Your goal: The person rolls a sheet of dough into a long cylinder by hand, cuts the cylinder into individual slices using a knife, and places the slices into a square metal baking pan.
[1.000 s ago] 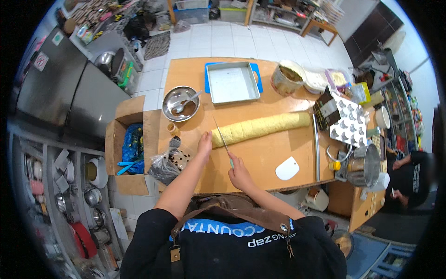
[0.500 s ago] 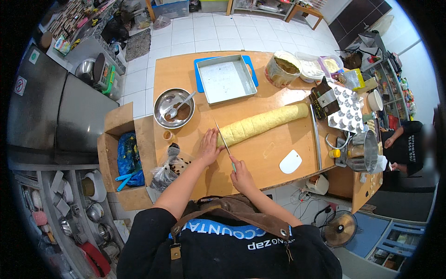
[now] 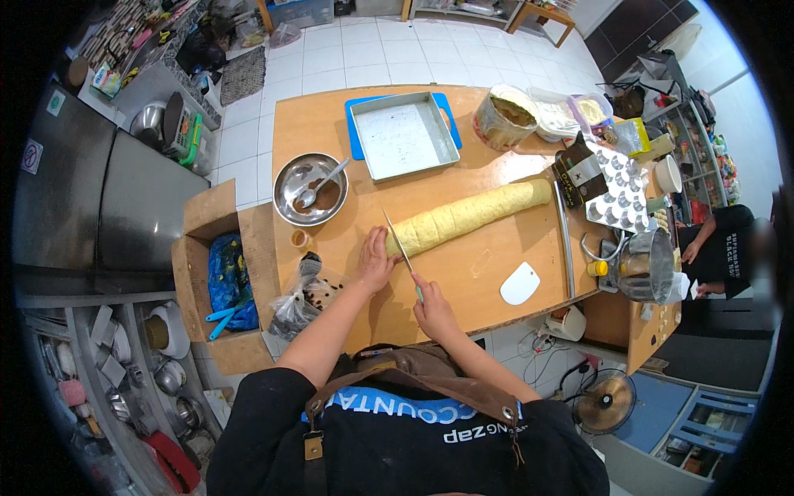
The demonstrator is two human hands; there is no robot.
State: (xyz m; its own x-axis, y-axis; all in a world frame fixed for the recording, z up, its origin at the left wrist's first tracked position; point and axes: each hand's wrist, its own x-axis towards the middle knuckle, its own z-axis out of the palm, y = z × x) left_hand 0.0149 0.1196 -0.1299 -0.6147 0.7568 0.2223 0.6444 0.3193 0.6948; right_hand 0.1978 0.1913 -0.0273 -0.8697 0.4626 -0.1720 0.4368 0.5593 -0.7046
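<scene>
My left hand [image 3: 375,264] rests on the wooden table [image 3: 331,326] against the near-left end of a long, pale-yellow dough roll [image 3: 480,207], fingers extended. My right hand [image 3: 432,307] grips the green handle of a long knife [image 3: 399,245], whose blade lies across that same end of the roll. Crosswise marks line the roll's top. Beyond it are a steel bowl [image 3: 294,188] with brown powder and a spoon, and a square metal pan [image 3: 404,137] on a blue board. A white scraper [image 3: 519,283] lies to the right of my right hand.
At left are a cardboard box [image 3: 193,236] and a plastic bag [image 3: 291,307]. The right side holds tubs [image 3: 559,119], a muffin tin [image 3: 620,190], a metal rod [image 3: 567,248] and a mixer bowl [image 3: 649,264]. A co-worker in black [image 3: 721,252] stands at far right.
The view has shifted, so the table sits higher and further left. My left hand's fingers have spread along the roll's end. My right hand has drawn slightly down with the knife.
</scene>
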